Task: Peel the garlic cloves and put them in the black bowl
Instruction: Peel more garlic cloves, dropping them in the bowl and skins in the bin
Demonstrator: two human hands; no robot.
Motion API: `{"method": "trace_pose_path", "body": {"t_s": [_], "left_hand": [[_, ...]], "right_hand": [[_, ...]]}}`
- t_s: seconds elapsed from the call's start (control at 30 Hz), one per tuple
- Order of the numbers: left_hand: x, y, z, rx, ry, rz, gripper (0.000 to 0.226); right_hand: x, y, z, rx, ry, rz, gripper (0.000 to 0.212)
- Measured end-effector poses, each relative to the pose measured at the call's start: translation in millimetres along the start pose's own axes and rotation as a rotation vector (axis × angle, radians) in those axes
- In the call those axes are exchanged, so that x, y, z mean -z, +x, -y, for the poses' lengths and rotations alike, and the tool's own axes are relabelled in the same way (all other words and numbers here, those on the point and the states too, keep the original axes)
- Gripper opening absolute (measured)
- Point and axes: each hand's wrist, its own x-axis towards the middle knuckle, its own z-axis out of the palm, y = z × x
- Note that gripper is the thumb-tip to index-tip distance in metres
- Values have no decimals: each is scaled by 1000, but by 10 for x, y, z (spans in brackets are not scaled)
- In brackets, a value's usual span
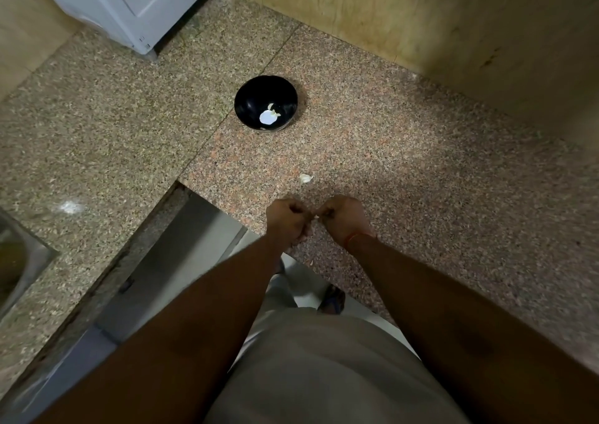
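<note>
A black bowl (249, 99) stands on the granite counter (389, 164) ahead of me, with pale garlic pieces (269, 116) lying in its bottom. Nearer, my left hand (287, 219) and my right hand (343, 218) meet above the counter's front edge. Both have curled fingers and pinch a small garlic clove (316, 217) between them; only a white sliver of it shows. One loose unpeeled clove (306, 178) lies on the counter just beyond my hands.
A white appliance (129, 5) stands at the back left. Wooden panelling (453, 18) lines the back right. A steel sink edge (19, 261) shows at the far left. The counter has a cut-out corner below my left arm.
</note>
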Motion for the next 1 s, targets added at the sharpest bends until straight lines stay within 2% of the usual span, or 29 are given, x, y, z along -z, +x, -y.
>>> {"method": "trace_pose_path", "body": {"t_s": [0.2, 0.33, 0.6, 0.87, 1.0], "left_hand": [[-11, 3, -19, -45, 113, -3, 25], [-18, -15, -28, -75, 167, -8, 26], [-45, -26, -31, -110, 190, -27, 25], [-63, -6, -45, -50, 143, -17, 17], [-92, -22, -69, -55, 140, -19, 21]], "right_hand": [[18, 4, 25, -13, 48, 24, 10], [-56, 35, 22, -63, 22, -24, 10], [-133, 95, -27, -91, 21, -18, 8], [-198, 140, -109, -144, 28, -45, 11], [-177, 143, -94, -164, 32, -31, 14]]}}
